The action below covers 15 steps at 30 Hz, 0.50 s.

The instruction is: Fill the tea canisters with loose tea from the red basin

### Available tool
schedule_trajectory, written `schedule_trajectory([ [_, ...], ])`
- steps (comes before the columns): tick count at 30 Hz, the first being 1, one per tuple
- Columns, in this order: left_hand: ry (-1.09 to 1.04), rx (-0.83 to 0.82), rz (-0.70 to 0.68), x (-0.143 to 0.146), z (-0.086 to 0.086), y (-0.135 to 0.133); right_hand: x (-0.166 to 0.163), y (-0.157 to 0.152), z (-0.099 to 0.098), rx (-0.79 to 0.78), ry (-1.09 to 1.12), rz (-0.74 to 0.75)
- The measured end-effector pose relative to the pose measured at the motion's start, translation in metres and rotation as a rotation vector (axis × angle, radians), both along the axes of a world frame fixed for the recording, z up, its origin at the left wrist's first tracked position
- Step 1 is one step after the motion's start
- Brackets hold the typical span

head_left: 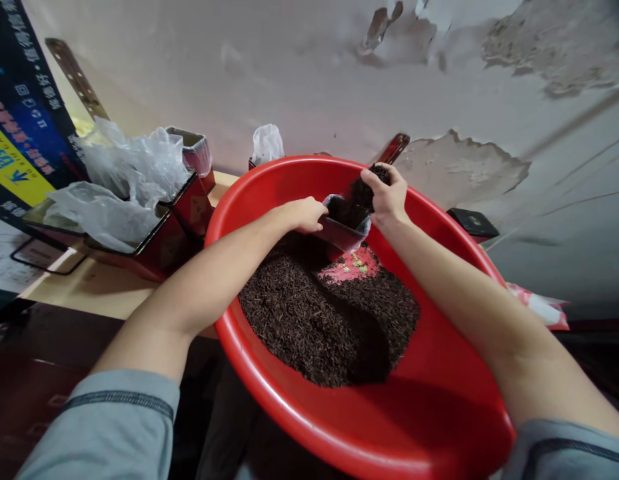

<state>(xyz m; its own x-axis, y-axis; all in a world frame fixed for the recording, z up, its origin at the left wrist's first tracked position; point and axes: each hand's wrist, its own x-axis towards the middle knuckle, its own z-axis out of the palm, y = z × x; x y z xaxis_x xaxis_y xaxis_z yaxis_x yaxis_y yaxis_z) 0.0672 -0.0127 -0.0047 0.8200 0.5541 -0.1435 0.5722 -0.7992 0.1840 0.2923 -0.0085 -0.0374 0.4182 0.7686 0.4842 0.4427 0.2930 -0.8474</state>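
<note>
A large red plastic basin [289,413] holds a heap of dark dried tea leaves [309,313]. Inside its far part sits a tin [339,233] lined with clear plastic, partly filled with the same leaves. My left hand [306,215] closes on the near left rim of this tin. Over the tin's right side, my right hand [390,193] is curled around a handful of tea leaves [362,193], some of which spill down toward the opening. A pink patterned patch of the basin floor [352,265] shows between the leaves.
Dark red tins [139,257] with plastic bags [134,160] stand on a wooden board [84,287] at the left. Another lined tin [192,150] and a small bagged one [267,143] are behind. A black-lidded tin [473,223] lies right of the basin, by the peeling wall [289,67].
</note>
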Motion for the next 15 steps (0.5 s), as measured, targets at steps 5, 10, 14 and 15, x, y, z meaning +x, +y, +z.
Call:
schedule_trajectory([
  [5,0.007,-0.011,0.006,0.0,0.004,-0.003,-0.007,-0.017,0.006,-0.042,-0.141,0.044],
  [10,0.028,0.006,0.004,0.001,0.003,-0.005,-0.009,-0.024,0.019,-0.333,-0.591,0.27],
  [14,0.057,0.044,0.0,0.003,0.0,-0.009,-0.016,-0.002,0.0,-0.739,-0.583,0.461],
  [15,0.054,0.05,0.002,0.003,-0.001,-0.01,-0.019,0.005,-0.006,-0.745,-0.503,0.479],
])
